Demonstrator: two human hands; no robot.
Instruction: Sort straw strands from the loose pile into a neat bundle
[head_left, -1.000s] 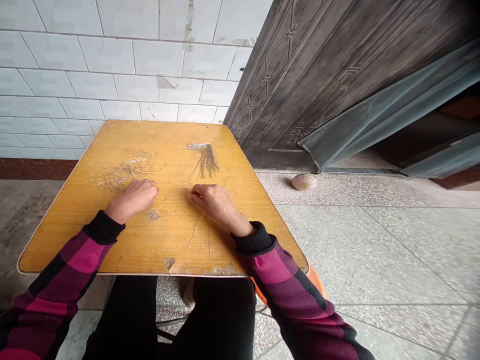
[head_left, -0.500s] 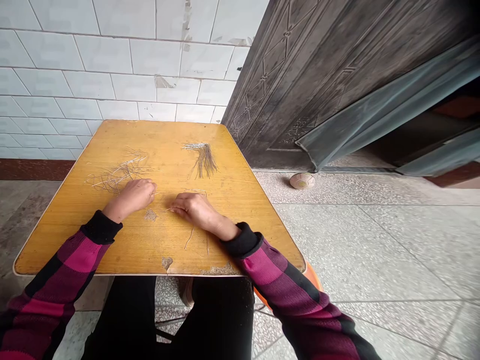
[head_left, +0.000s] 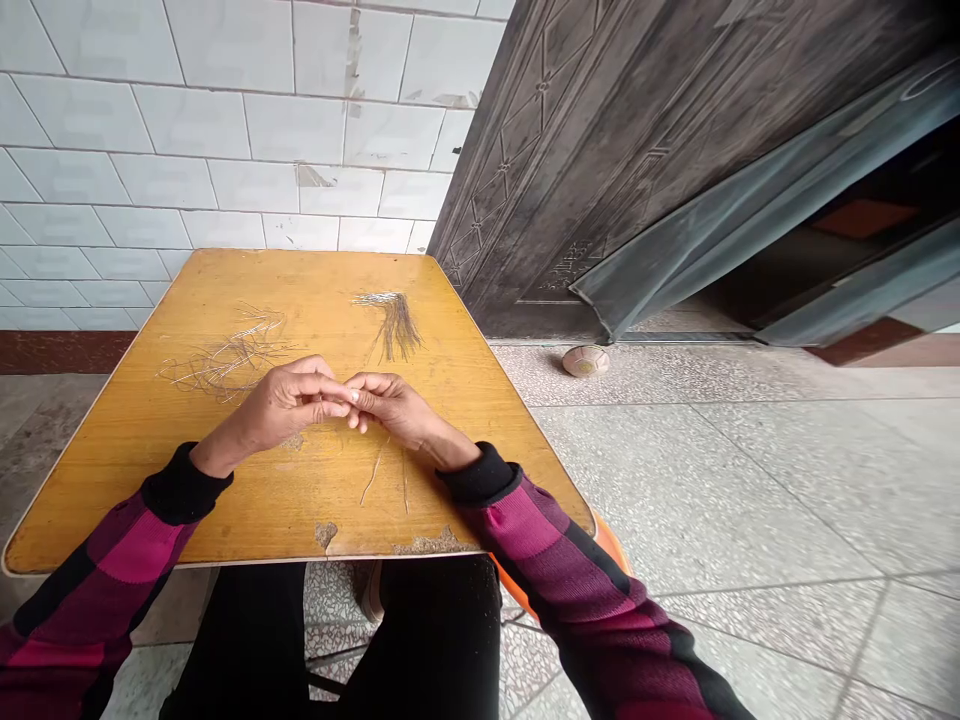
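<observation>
My left fingertips (head_left: 332,393) and right fingertips (head_left: 361,388) meet in a tight pinch above the middle of the yellow wooden table top (head_left: 97,500), with no gap showing between them. Whether a fine strand is caught there is too thin for me to tell. If one is, sweaty or slack fingertips could let it slip, and something so fine would be hard to spot against the wood. Just beyond my left hand (head_left: 281,402) lies the tangled heap of fine metallic strands (head_left: 225,362), so a careless slide of that hand could snag it and tighten the tangle. The few loose strands (head_left: 375,470) lie just below my right hand (head_left: 394,410), where my wrist or cuff could drag them out of place. The fanned bundle of strands (head_left: 391,325) sits farther up the table, well apart from both hands, though a sudden reach could disturb it. The chipped veneer (head_left: 435,542) at the near edge could catch anything pulled across it. Both hands angle inward to meet, knuckles up, and my forearms run out through the black cuffs into pink-and-black checked knit sleeves (head_left: 131,548), spreading wide past the table's near corners.
</observation>
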